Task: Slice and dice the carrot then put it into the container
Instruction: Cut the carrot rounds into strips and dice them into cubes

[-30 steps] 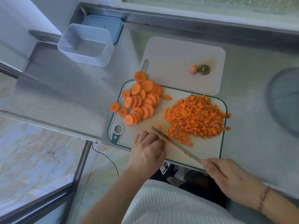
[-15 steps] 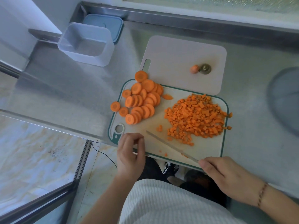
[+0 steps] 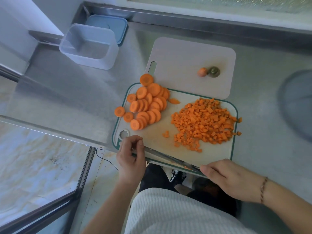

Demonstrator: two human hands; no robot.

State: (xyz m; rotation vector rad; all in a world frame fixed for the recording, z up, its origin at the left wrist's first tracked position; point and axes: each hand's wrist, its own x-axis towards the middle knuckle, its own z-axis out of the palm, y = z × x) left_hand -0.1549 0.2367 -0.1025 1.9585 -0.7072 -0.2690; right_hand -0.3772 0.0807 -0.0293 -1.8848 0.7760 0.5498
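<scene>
- The right hand sits at the near edge of the green-rimmed white cutting board, fingers curled round the handle of a steel-bladed kitchen knife; the handle itself is hidden in the grip.
- The blade lies low along the board's near edge, its tip reaching the left hand at the near-left corner.
- The left hand is curled, thumb and fingertips meeting at the blade's tip; whether they pinch the metal or only touch it, I cannot tell.
- A heap of small orange carrot dice covers the board's right half, a few cubes strayed to its right rim.
- A pile of round orange carrot slices overlaps on the far-left part of the board, with a couple lying off its left edge on the steel counter.
- Beyond, a plain pale-grey cutting board is tucked partly under the first board's far edge, carrying an orange carrot end touching a greenish carrot top.
- Towards the counter's far-left corner stands a clear rectangular plastic container, holding no carrot, with its flat blue lid behind it.
</scene>
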